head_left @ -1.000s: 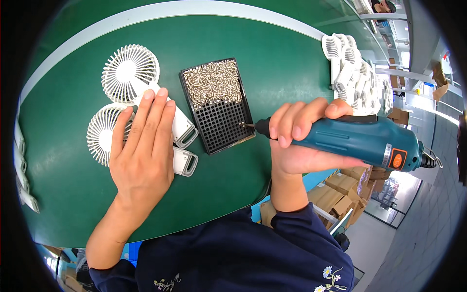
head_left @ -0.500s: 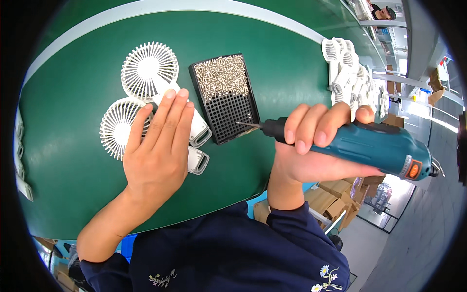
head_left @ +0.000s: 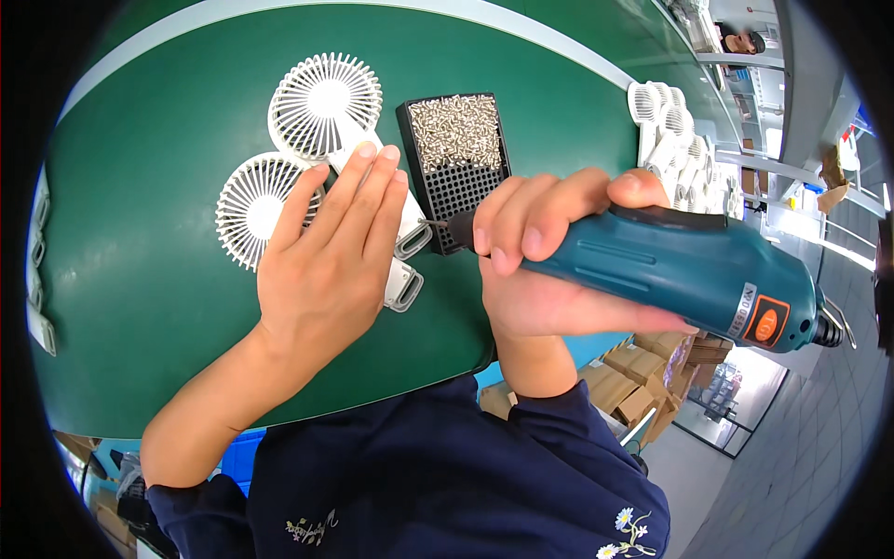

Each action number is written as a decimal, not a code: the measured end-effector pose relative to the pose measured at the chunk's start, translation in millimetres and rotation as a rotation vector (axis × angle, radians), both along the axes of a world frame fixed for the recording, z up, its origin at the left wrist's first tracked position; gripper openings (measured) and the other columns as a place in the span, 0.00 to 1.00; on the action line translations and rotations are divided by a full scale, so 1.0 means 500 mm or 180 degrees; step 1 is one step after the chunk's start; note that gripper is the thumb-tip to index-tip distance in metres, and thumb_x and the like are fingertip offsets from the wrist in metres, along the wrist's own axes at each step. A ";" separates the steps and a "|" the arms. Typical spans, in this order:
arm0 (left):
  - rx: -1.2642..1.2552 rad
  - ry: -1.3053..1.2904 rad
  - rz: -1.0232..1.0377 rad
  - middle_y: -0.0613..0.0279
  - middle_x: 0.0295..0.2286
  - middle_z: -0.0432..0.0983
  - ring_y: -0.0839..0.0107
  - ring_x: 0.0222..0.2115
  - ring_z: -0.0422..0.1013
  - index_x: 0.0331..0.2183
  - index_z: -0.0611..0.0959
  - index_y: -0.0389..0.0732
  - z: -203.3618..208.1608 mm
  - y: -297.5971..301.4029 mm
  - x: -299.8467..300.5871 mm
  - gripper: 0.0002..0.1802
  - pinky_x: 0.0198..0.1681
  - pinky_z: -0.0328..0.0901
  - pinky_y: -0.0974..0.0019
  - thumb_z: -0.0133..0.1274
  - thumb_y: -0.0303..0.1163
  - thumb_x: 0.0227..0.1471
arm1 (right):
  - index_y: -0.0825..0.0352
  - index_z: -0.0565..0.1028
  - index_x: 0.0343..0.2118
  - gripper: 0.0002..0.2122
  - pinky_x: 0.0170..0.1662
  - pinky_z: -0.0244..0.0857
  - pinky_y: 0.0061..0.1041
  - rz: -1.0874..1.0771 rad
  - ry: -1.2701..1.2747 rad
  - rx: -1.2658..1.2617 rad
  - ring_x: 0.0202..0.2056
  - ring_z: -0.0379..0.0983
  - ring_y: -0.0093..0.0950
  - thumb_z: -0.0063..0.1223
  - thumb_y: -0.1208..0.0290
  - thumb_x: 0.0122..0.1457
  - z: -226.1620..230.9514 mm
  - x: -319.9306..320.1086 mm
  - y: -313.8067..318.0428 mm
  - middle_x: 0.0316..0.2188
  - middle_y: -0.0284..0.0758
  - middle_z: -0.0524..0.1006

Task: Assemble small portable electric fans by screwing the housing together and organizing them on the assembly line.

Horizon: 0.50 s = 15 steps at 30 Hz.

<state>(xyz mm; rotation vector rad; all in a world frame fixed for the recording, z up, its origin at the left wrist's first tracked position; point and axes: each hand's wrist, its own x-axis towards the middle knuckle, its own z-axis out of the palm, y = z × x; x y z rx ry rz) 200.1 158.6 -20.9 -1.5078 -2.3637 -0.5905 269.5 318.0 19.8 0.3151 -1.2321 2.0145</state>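
Observation:
Two white handheld fans lie side by side on the green table. The upper fan (head_left: 326, 98) and the lower fan (head_left: 264, 214) both have their handles pointing right. My left hand (head_left: 326, 252) rests flat across the handles, fingers stretched out, hiding part of them. Wrapped in my right hand (head_left: 549, 238) is a teal electric screwdriver (head_left: 661, 265), held nearly level. Its bit tip is beside the looped handle end of the upper fan; whether they touch I cannot tell. Just behind is a black screw tray (head_left: 461, 186), with small silvery screws (head_left: 456, 130) heaped over its far half.
More white fans (head_left: 672, 135) are piled at the table's right far side. White parts (head_left: 39, 270) line the left edge. Cardboard boxes (head_left: 638, 373) stand below the table on the right, and a blue bin (head_left: 242, 458) below its near edge. Another person (head_left: 745, 42) is far off, upper right.
My right hand has brought the screwdriver left, its tip passing from the tray's holes to beside the upper fan's handle end. My left hand stays on the fans; the whole view has shifted slightly.

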 end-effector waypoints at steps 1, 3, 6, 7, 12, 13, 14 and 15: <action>-0.0018 -0.0020 -0.0008 0.54 0.49 0.78 0.62 0.55 0.72 0.45 0.82 0.32 0.001 0.000 0.000 0.19 0.57 0.64 0.56 0.49 0.26 0.51 | 0.69 0.70 0.48 0.51 0.18 0.63 0.31 -0.0029 0.0017 -0.0070 0.15 0.66 0.32 0.39 0.15 0.44 -0.001 -0.001 -0.002 0.19 0.43 0.72; -0.0013 -0.0019 -0.0011 0.54 0.49 0.78 0.62 0.55 0.72 0.45 0.82 0.32 0.001 0.000 0.000 0.19 0.57 0.64 0.56 0.49 0.26 0.51 | 0.69 0.70 0.48 0.52 0.18 0.63 0.31 -0.0059 0.0034 -0.0140 0.15 0.66 0.32 0.38 0.15 0.43 -0.002 -0.003 -0.005 0.18 0.43 0.72; -0.0010 -0.0029 -0.0027 0.54 0.49 0.78 0.62 0.55 0.72 0.45 0.82 0.32 0.001 0.001 0.000 0.19 0.57 0.64 0.56 0.49 0.27 0.51 | 0.69 0.70 0.47 0.51 0.19 0.63 0.31 -0.0095 0.0000 -0.0202 0.15 0.66 0.32 0.40 0.15 0.43 -0.002 -0.003 -0.004 0.19 0.43 0.73; -0.0012 -0.0037 -0.0034 0.54 0.50 0.78 0.62 0.55 0.72 0.45 0.82 0.32 0.001 0.002 0.000 0.19 0.57 0.64 0.56 0.49 0.26 0.51 | 0.69 0.70 0.46 0.50 0.19 0.63 0.30 -0.0050 0.0010 -0.0101 0.15 0.66 0.31 0.41 0.15 0.43 -0.002 -0.004 -0.002 0.19 0.43 0.73; -0.0035 -0.0068 -0.0030 0.54 0.50 0.78 0.61 0.55 0.72 0.46 0.81 0.32 0.001 0.003 -0.002 0.19 0.57 0.64 0.56 0.49 0.26 0.51 | 0.68 0.69 0.46 0.49 0.19 0.64 0.30 -0.0004 0.0015 0.0024 0.16 0.68 0.31 0.45 0.17 0.43 -0.010 -0.005 0.000 0.20 0.43 0.74; -0.0034 -0.0090 -0.0030 0.53 0.50 0.78 0.61 0.55 0.72 0.46 0.81 0.32 0.000 0.002 -0.002 0.20 0.56 0.64 0.55 0.49 0.25 0.51 | 0.68 0.69 0.47 0.49 0.19 0.64 0.30 0.0015 -0.0027 0.0063 0.16 0.68 0.31 0.44 0.17 0.44 -0.011 -0.003 0.000 0.20 0.42 0.74; -0.0034 -0.0083 -0.0031 0.53 0.50 0.78 0.61 0.55 0.72 0.46 0.81 0.32 0.000 0.001 -0.002 0.20 0.56 0.64 0.55 0.49 0.25 0.51 | 0.67 0.69 0.47 0.49 0.19 0.65 0.30 0.0037 -0.0071 0.0101 0.16 0.68 0.31 0.42 0.17 0.44 -0.010 -0.001 0.000 0.20 0.41 0.74; -0.0058 -0.0082 -0.0031 0.53 0.50 0.78 0.61 0.55 0.72 0.46 0.81 0.32 0.000 0.001 -0.001 0.19 0.57 0.64 0.55 0.49 0.25 0.51 | 0.67 0.69 0.47 0.49 0.19 0.65 0.30 0.0037 -0.0066 0.0108 0.16 0.68 0.31 0.42 0.17 0.44 -0.004 0.004 0.001 0.20 0.41 0.74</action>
